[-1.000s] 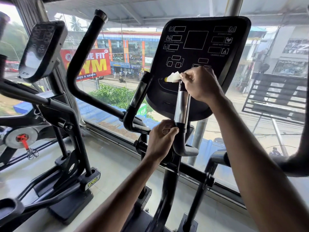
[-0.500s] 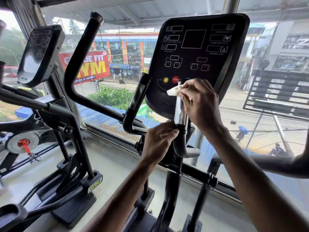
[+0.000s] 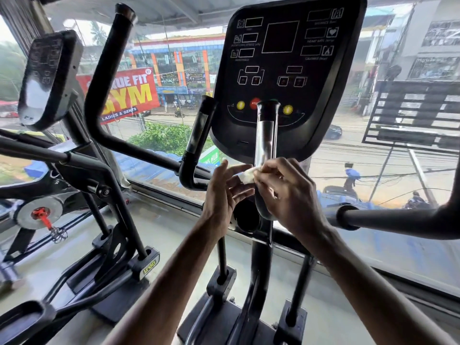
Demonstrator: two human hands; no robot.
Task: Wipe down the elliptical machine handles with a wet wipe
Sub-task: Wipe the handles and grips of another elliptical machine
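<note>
The elliptical's right fixed handle (image 3: 265,135), an upright bar with a silver sensor plate, rises in front of the black console (image 3: 286,70). My right hand (image 3: 286,188) pinches a crumpled white wet wipe (image 3: 246,176) at the base of that handle. My left hand (image 3: 225,192) is just left of it, fingers spread, fingertips close to the wipe and off the handle. The left fixed handle (image 3: 198,135) stands beside the console. A long black moving handle (image 3: 107,78) curves up on the left; another moving handle (image 3: 398,220) reaches in from the right.
A second elliptical with its own console (image 3: 47,78) and frame (image 3: 104,220) stands close on the left. A large window (image 3: 373,158) lies straight ahead over a street. Grey floor (image 3: 161,235) runs between the machines.
My right hand has slid the wipe down the right fixed handle from its top to its base. My left hand has let go of the handle's lower bend and opened.
</note>
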